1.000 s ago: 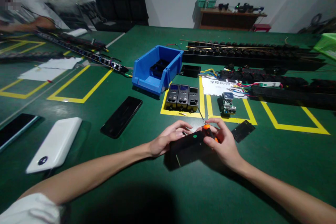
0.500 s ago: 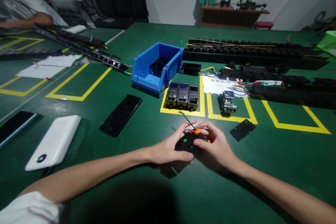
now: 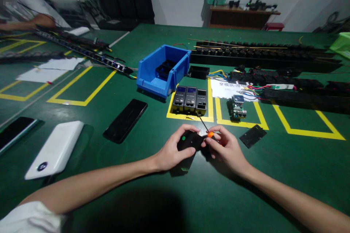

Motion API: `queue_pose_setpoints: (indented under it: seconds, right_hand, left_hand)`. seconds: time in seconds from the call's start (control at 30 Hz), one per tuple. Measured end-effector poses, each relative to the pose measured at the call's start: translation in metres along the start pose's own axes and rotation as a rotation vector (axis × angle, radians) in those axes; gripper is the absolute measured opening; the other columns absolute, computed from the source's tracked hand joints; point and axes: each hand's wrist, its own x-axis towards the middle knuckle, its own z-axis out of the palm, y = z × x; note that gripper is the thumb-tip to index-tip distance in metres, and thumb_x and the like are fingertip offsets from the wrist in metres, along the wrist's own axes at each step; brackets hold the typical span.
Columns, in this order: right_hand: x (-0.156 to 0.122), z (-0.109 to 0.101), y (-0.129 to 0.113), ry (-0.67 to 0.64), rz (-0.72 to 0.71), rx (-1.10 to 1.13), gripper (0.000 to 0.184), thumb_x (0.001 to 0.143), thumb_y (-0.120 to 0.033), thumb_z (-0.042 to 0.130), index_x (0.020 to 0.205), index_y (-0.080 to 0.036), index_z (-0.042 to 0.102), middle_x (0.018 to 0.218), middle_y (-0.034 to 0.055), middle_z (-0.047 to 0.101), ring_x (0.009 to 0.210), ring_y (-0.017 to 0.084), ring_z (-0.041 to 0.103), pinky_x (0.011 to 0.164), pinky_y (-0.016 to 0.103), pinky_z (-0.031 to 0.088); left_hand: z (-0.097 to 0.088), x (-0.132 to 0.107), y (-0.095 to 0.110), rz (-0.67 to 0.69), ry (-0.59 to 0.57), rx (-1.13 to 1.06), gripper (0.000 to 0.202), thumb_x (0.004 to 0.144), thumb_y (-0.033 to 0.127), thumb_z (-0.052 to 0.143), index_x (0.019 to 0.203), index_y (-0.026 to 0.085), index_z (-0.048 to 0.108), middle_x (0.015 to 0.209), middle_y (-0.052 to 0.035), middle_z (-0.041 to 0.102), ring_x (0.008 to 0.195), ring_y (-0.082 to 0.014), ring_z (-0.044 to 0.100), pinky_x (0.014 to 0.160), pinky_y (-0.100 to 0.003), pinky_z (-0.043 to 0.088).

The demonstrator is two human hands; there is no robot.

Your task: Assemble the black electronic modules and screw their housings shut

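My left hand [image 3: 172,151] is wrapped around a small black module [image 3: 188,141] with a green dot on its top face, holding it tipped up off the green table [image 3: 153,193]. My right hand [image 3: 226,149] pinches an orange-handled screwdriver [image 3: 210,134] right against the module's end, its thin shaft pointing up and away from me; the two hands are close together, almost touching.

Just beyond them, three finished-looking modules [image 3: 190,100] sit side by side in a yellow-taped box, with a bare circuit assembly [image 3: 237,107] in the next box and a loose black cover plate [image 3: 252,135] near my right hand. I judge this unit is still being worked on and not yet ready to join the row.

A second ago the module lay flatter and longer across the table; now it is turned up on end in my grip, and the screwdriver has shifted left.
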Motion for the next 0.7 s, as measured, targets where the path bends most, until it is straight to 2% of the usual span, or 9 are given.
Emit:
queue_pose_setpoints:
  seconds: [0.1,0.23,0.5,0.7]
  right_hand:
    - [0.0,-0.001,0.0,-0.017,0.022,0.008,0.028,0.085,-0.038,0.064,0.1,-0.023,0.047,0.071,-0.0026,0.068,0.041,0.007,0.051,0.035,0.016,0.032]
    - [0.0,-0.002,-0.001,-0.023,0.038,0.0,0.029,0.084,-0.039,0.064,0.101,-0.022,0.047,0.069,-0.0023,0.068,0.04,0.007,0.05,0.035,0.016,0.03]
    - [-0.001,-0.011,-0.006,-0.033,0.054,-0.025,0.023,0.086,-0.036,0.062,0.101,-0.021,0.052,0.07,-0.0031,0.062,0.043,0.004,0.043,0.037,0.015,0.029]
    - [-0.013,-0.028,-0.008,-0.057,0.071,-0.068,0.028,0.086,-0.034,0.064,0.11,-0.019,0.06,0.08,0.0044,0.068,0.053,0.009,0.051,0.042,0.02,0.033]
  left_hand:
    - [-0.004,0.003,0.002,0.085,-0.006,0.109,0.03,0.084,0.026,0.061,0.113,0.023,0.055,0.112,-0.0073,0.055,0.11,-0.0246,0.053,0.1,-0.041,0.04]
    - [-0.007,0.007,0.005,0.167,-0.076,0.159,0.027,0.085,0.026,0.057,0.111,0.022,0.056,0.112,-0.009,0.055,0.11,-0.0252,0.052,0.099,-0.042,0.041]
    - [-0.011,0.01,0.004,0.158,-0.141,0.185,0.023,0.085,0.023,0.055,0.108,0.021,0.053,0.115,-0.01,0.051,0.112,-0.025,0.05,0.101,-0.042,0.039]
    - [-0.017,0.012,0.01,0.139,-0.226,0.282,0.034,0.081,0.019,0.052,0.114,0.021,0.048,0.111,-0.0103,0.052,0.105,-0.0261,0.051,0.094,-0.042,0.043]
